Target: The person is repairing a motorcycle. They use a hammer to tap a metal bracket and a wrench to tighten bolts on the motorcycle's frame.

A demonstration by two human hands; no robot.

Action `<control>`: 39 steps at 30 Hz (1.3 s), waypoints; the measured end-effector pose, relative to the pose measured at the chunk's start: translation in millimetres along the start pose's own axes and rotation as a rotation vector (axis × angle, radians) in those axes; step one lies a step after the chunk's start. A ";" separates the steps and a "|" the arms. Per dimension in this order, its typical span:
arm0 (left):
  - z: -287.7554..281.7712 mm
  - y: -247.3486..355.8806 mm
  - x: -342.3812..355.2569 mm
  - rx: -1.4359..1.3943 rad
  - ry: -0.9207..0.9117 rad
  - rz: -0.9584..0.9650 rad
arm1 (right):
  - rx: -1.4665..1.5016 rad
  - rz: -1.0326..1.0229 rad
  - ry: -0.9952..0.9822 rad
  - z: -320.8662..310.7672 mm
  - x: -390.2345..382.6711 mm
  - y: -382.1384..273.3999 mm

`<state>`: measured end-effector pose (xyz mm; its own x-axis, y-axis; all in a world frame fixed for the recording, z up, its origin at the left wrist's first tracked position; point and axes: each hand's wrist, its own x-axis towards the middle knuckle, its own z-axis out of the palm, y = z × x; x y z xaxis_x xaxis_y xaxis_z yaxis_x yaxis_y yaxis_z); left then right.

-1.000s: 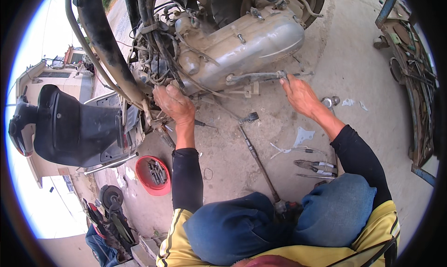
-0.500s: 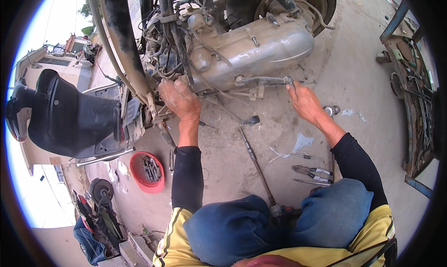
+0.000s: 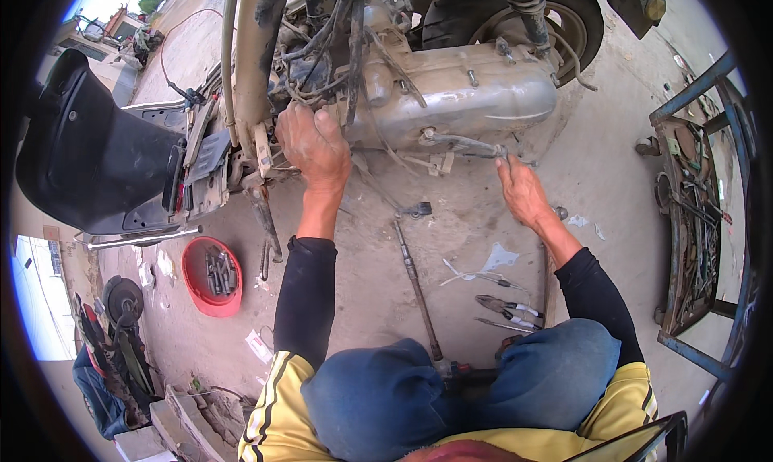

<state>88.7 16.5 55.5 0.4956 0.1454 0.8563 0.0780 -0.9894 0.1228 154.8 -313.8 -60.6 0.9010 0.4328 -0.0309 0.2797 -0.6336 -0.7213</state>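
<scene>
Engine [image 3: 503,84], silver and dusty, lies across the upper middle of the head view, its long casing running toward a black wheel [image 3: 594,35] at the top. Hoses and wires [image 3: 354,51] bunch at its left end. From its lower side a metal lever [image 3: 463,145] reaches out to the right.

Right hand [image 3: 527,192]: the fingers close on the outer end of the lever. Left hand [image 3: 316,144]: it is at the engine's left end, just under the wires, back of the hand up; its fingers are hidden, so I cannot tell what they hold.

On the concrete ground [image 3: 370,317] between the forearms lies a long metal rod [image 3: 415,285], pointing toward the person's bent knees [image 3: 555,373]. Right of the rod are a thin white scrap [image 3: 501,257] and pliers [image 3: 507,307]. Left of the left forearm, a red bowl [image 3: 217,307] holds small metal parts [image 3: 219,270]. Farther left is a black seat [image 3: 88,156]. At the right edge, a blue-framed cart [image 3: 696,356] carries tools [image 3: 692,212].
</scene>
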 end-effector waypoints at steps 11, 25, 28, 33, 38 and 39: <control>1.8 -8.1 -1.4 0.016 0.027 0.054 | -0.017 0.053 -0.039 -5.4 -1.8 -8.0; -1.8 -6.1 -0.3 0.025 -0.010 0.027 | -0.076 -0.051 -0.019 2.5 1.0 7.9; -0.9 -3.6 0.5 0.011 0.000 0.035 | -0.096 -0.100 -0.007 6.4 2.4 17.7; -2.0 -4.1 1.6 0.006 0.008 0.036 | -0.071 -0.084 0.005 4.6 1.7 10.3; 0.0 -5.9 0.4 0.016 0.008 0.045 | -0.076 -0.082 0.001 3.3 1.1 10.4; -0.1 -5.5 0.5 0.019 0.006 0.040 | -0.084 -0.089 0.002 3.1 1.4 9.8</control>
<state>88.5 22.1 55.3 0.4938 0.1060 0.8631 0.0745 -0.9941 0.0794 157.7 -317.4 -69.8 0.8720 0.4884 0.0318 0.3852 -0.6447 -0.6603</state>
